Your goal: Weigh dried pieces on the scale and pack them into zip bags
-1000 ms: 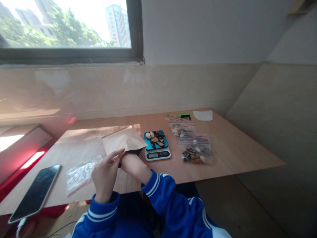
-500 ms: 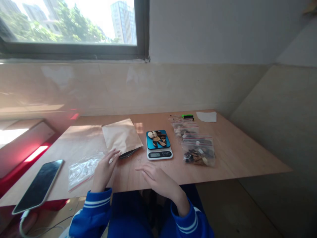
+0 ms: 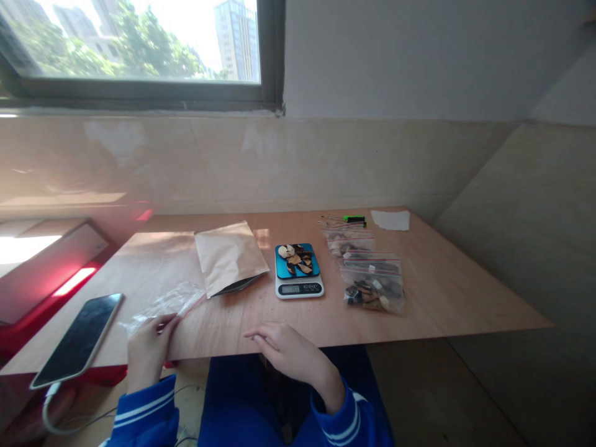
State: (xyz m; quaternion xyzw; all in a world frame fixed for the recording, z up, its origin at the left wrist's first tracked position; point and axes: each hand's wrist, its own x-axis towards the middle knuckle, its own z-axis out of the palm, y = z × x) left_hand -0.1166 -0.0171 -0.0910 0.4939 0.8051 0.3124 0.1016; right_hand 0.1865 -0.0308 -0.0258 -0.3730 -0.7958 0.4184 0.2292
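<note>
My left hand (image 3: 149,347) is closed on the near edge of a clear plastic zip bag (image 3: 168,299), which is crumpled and partly hidden by the fingers. My right hand (image 3: 291,351) hovers at the table's front edge, fingers loosely stretched to the left and holding nothing. Beyond it stands a white kitchen scale (image 3: 300,290) with a blue platform. Dark and pale dried slices (image 3: 297,259) lie on that platform; the digits on its display are too small to read. Left of the scale lies a brown paper pouch (image 3: 231,254), its dark-lined mouth slightly parted and facing me.
Several filled zip bags (image 3: 374,292) lie right of the scale. Behind them are a green-and-black screwdriver (image 3: 354,218) and a white paper piece (image 3: 391,220). A phone (image 3: 78,338) with a cable plugged in sits at the table's left edge.
My left hand has moved left and nearer, off the pouch, and taken hold of the clear bag, which has shifted and bunched up. My right hand has drifted slightly left and toward me.
</note>
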